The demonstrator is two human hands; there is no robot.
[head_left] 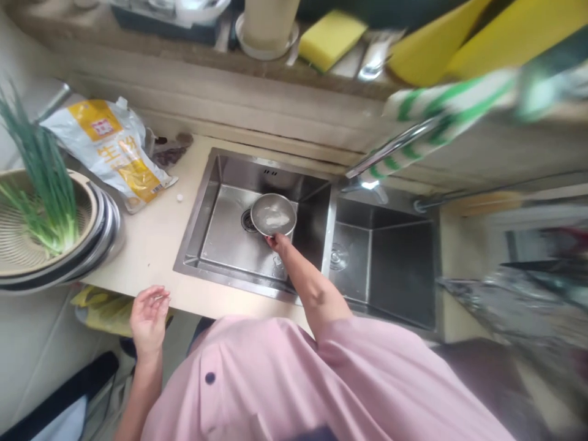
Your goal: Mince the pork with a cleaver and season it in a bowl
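My right hand (277, 241) grips the near rim of a small round metal bowl (261, 228), held over the left basin (225, 226) of a steel double sink. Something whitish shows inside the bowl, but I cannot tell whether it is a powder, a liquid or a reflection. The bowl partly covers the basin's drain (248, 220). My left hand (149, 309) is raised near the counter's front edge, palm up, its fingers loosely curled and apart with nothing in them.
On the counter (156, 245) at left lie a white-and-yellow printed bag (108, 150) and stacked basins topped by a colander (13, 239) with spring onions (50, 202). A faucet (395, 147) wrapped in green-striped cloth overhangs the right basin (399, 263). A yellow sponge (331, 38) sits on the ledge.
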